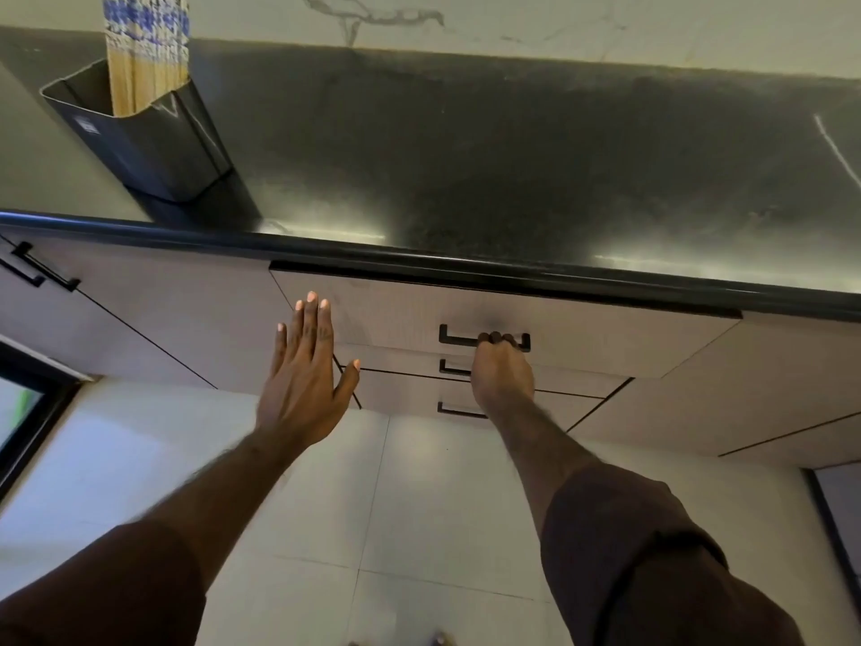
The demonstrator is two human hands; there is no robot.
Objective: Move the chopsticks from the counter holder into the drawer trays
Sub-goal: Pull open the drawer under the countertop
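Dark stone runs the whole width of the counter [512, 170], bare except for the holder [140, 132], which stands upright near its front edge, far to the left of the top drawer [582, 338]. The chopsticks [146, 58] stand on end in that holder, long axis vertical, patterned tips up and running out of view.

My right hand [501, 366] is curled around the drawer handle [484, 340], fingers hooked over the bar. My left hand [303, 366] is flat and spread, holding nothing, off the drawer's left corner; I cannot tell whether it touches the front. It is the nearer hand to the holder, up and to the left across the counter edge.

The drawer looks shut or barely cracked, so no trays are in sight yet. I judge pulling it out comes first; the floor [372, 505] in front lies open for that.
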